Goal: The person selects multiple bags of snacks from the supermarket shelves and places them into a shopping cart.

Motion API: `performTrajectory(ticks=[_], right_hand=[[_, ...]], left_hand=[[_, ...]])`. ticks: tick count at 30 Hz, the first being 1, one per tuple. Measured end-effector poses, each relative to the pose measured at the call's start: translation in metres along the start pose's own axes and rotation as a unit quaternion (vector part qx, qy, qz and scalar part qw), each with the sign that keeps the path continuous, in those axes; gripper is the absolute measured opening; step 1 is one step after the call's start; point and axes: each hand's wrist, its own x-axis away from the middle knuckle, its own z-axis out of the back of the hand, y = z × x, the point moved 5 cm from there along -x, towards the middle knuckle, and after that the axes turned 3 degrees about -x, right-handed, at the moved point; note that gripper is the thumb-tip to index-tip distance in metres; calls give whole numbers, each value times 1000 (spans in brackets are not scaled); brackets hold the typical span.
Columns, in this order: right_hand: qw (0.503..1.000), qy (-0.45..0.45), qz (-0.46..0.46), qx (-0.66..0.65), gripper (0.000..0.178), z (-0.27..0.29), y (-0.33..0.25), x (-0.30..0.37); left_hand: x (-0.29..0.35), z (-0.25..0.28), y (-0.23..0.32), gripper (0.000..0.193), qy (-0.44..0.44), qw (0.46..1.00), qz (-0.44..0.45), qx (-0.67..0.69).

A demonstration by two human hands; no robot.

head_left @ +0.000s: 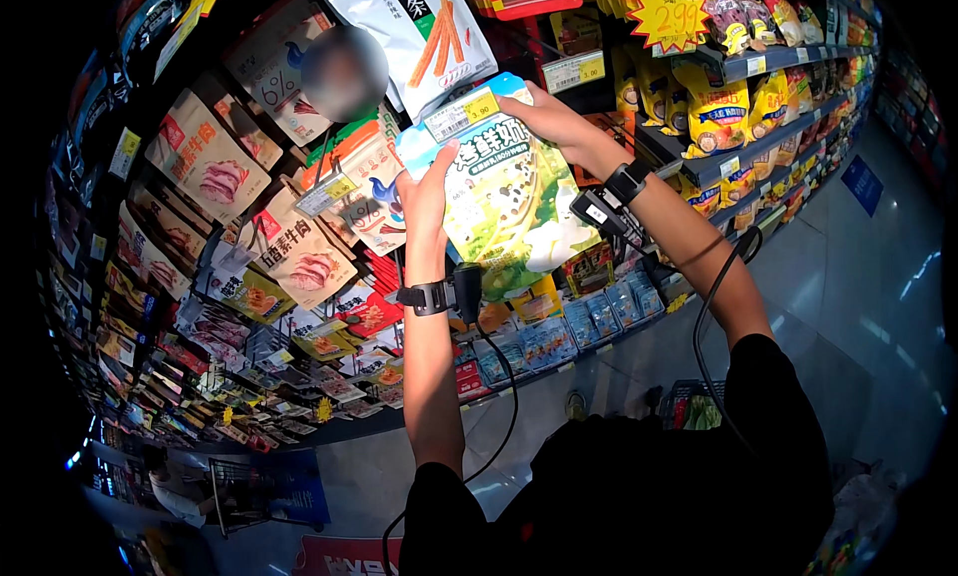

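Both my hands hold a green, white and blue snack bag [519,202] with panda pictures by its upper sides. My left hand [427,202] pinches its left edge, thumb on the front. The right hand [559,127] grips the upper right corner, its thumb also across the front. A white and yellow price tag [465,117] sits over the bag's top, between my hands. The fingers behind the bag are hidden, and I cannot tell whether it still hangs on a hook. Just above is a silver-white bag [424,52] picturing orange-red strips.
Hanging beige snack bags [215,162] crowd the rack at left. Yellow bags [714,107] line shelves at right. Small blue packets [544,346] stand low under the held bag. A shopping cart [264,491] and a person [180,486] are at lower left; cables trail from my wrist straps.
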Motion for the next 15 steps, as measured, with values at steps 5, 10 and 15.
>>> performTrajectory(ticks=[5, 10, 15], right_hand=[[1000, 22, -6, -15, 48, -16, -12, 25], [999, -14, -5, -32, 48, -6, 0, 30], [998, 56, -18, -22, 46, 0, 16, 46]], left_hand=[[13, -2, 13, 36, 2, 1000, -5, -14], [18, -9, 3, 39, -10, 1000, 3, -23], [38, -8, -3, 35, 25, 998, 3, -55]])
